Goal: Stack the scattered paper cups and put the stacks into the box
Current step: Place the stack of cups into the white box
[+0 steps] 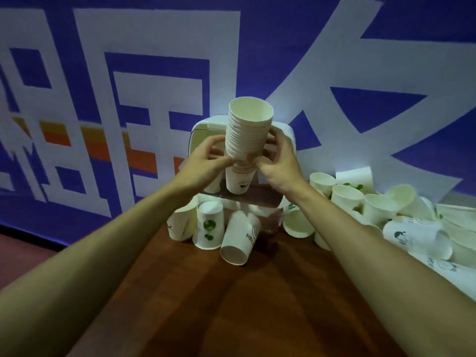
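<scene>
Head view: both hands grip the tall stack [248, 130] of cups at 12 o'clock. The left hand [206, 161] and right hand [278, 161] curl round its lower half, and its foot is at the mouth of the box [257, 199]. The white lid [203, 135] stands open behind. Loose cups [208, 228] crowd the box's front at 6 o'clock. A heap [373, 204] lies at 3 o'clock on the table [231, 305], with a blue banner [128, 73] behind.

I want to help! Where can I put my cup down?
The bare wood on the near side of the table, in front of the fallen cups, is free. It's crowded by the box and in the cup heap on the right.
</scene>
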Demonstrator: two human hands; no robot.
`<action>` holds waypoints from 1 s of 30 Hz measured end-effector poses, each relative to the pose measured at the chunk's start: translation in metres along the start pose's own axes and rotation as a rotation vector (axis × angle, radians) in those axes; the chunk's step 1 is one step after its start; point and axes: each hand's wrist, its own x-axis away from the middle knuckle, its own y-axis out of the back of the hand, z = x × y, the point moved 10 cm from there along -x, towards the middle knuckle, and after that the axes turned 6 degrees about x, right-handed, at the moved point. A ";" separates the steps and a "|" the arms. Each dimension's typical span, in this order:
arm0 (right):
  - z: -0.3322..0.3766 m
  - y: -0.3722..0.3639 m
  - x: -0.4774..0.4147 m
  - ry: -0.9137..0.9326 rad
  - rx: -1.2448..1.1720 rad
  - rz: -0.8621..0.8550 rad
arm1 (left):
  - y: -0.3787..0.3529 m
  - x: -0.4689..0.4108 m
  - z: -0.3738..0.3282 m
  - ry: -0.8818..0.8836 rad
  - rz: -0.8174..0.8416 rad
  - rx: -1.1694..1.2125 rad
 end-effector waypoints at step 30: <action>-0.064 -0.064 -0.012 -0.323 0.224 0.298 | 0.003 -0.036 0.056 0.054 0.171 -0.404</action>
